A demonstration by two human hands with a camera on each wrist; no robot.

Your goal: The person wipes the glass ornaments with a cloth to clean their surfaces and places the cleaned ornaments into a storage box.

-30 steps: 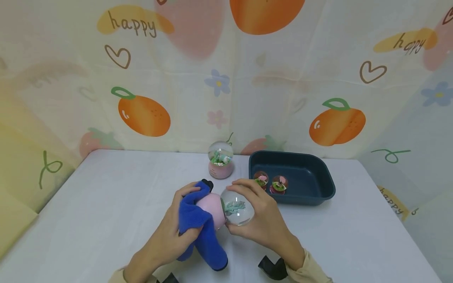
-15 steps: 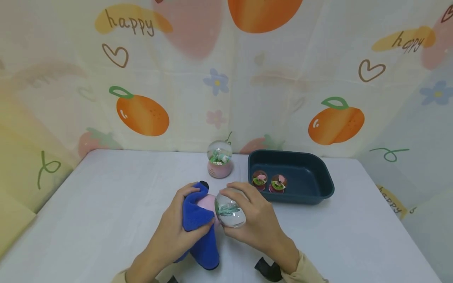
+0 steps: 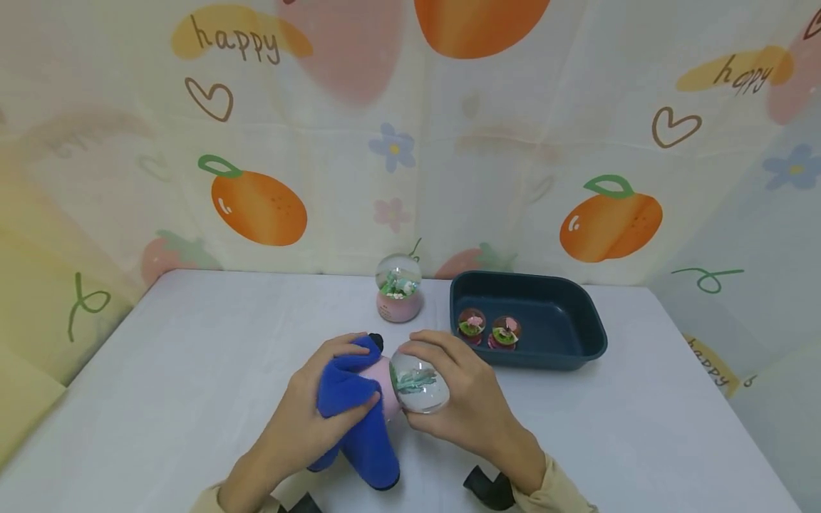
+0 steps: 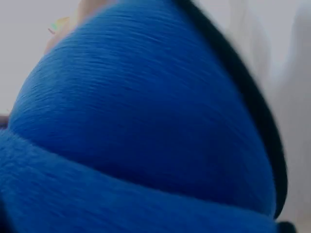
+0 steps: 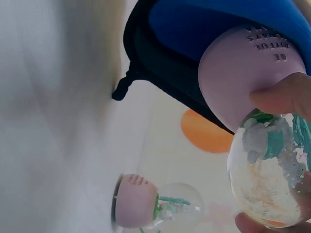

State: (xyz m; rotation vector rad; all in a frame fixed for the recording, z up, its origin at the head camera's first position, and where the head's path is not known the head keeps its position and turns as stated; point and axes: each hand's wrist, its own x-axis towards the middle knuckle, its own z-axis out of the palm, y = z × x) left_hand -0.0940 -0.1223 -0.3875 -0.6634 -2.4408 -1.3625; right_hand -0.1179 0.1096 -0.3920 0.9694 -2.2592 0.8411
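A snow globe with a clear ball (image 3: pixel 420 382) and a pink base (image 5: pixel 243 68) lies on its side between both hands, ball to the right. My right hand (image 3: pixel 471 399) grips the ball, fingers over the top and thumb below. With my left hand (image 3: pixel 314 402) I hold a blue cloth (image 3: pixel 368 434) with dark edging against the base. The cloth covers part of the base and hangs down in front. In the left wrist view the blue cloth (image 4: pixel 146 107) fills most of the picture, hiding the hand. Raised letters show on the base in the right wrist view.
Another pink-based snow globe (image 3: pixel 398 288) stands upright at the back of the white table (image 3: pixel 218 342). Right of it, a dark blue tray (image 3: pixel 545 356) holds two small globes (image 3: pixel 471 324) at its left end. A patterned curtain (image 3: pixel 346 178) hangs behind the table.
Both hands and the snow globe have shifted slightly left since a second ago. The cloth slid right over the base, then back left, baring more pink. Grips are unchanged.
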